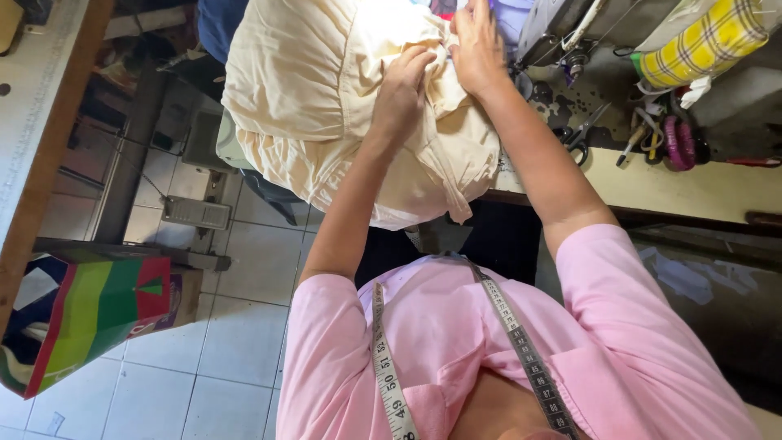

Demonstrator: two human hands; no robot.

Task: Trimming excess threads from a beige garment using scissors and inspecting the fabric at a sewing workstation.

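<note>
The cloth (pixel 326 98), a big cream bundle, lay heaped at the near edge of the bench (pixel 692 191) and spilled over it toward the floor, its gathered folds hanging in front of the person's chest. Both hands pressed into its upper right part. The left hand (pixel 401 91) had its fingers (pixel 417 59) curled tight into a fold, gripping the cloth. The right hand (pixel 476 45) lay just beside it, knuckles up, fingers bent down onto the same bunched seam and pinching the fabric there; the two hands nearly touched.

Right of the right hand stood the grey sewing machine (pixel 562 28), its foot close to the cloth's edge. Farther along the bench lay scissors (pixel 577 140), then a cluster of small tools and a magenta coil (pixel 678 143), and above them a yellow plaid roll (pixel 705 41). The bench top around the machine was dark and stained.

A tape measure (pixel 521 350) hung round the person's neck over a pink shirt (pixel 635 342), both ends running down the chest.

To the left, well apart from the cloth, a striped bag (pixel 90 314) in red, green and yellow stood on the tiled floor (pixel 204 383) under another wooden bench (pixel 32 138), near a treadle (pixel 194 213).
</note>
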